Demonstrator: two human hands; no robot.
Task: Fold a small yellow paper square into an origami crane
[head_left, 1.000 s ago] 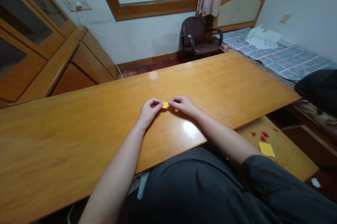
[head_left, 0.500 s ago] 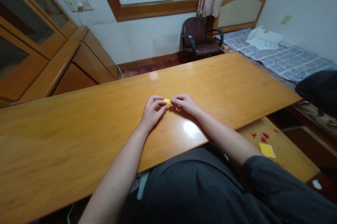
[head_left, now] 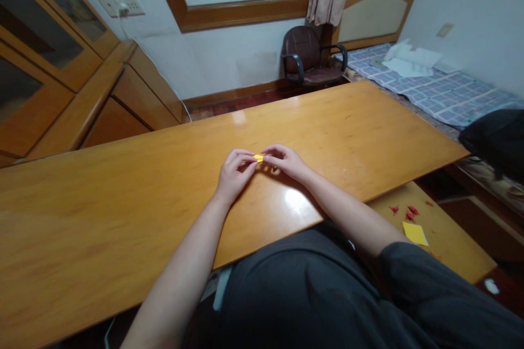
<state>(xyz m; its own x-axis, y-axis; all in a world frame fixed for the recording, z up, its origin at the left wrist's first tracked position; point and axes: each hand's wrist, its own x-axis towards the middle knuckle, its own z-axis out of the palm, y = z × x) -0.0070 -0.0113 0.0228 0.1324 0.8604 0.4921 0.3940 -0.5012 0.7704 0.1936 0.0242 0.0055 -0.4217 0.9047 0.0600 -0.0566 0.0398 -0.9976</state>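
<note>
A small piece of folded yellow paper (head_left: 258,158) is held between my two hands, just above the long wooden table (head_left: 143,201). My left hand (head_left: 237,171) pinches its left end between thumb and fingers. On the other side, my right hand (head_left: 284,162) grips the right end, thumb toward me and fingers curled behind. Fingertips cover both ends of the paper, so its full folded shape cannot be made out.
On a lower wooden surface (head_left: 454,245) at my right lie a yellow paper square (head_left: 415,234) and several small red folded pieces (head_left: 410,213). A brown armchair (head_left: 305,57) stands behind the table. To the right are a bed (head_left: 442,84) and a black bag (head_left: 497,141).
My right hand's fingers have shifted slightly over the paper, the thumb now lying along its near side. My left hand stays almost in place, still pinching the paper.
</note>
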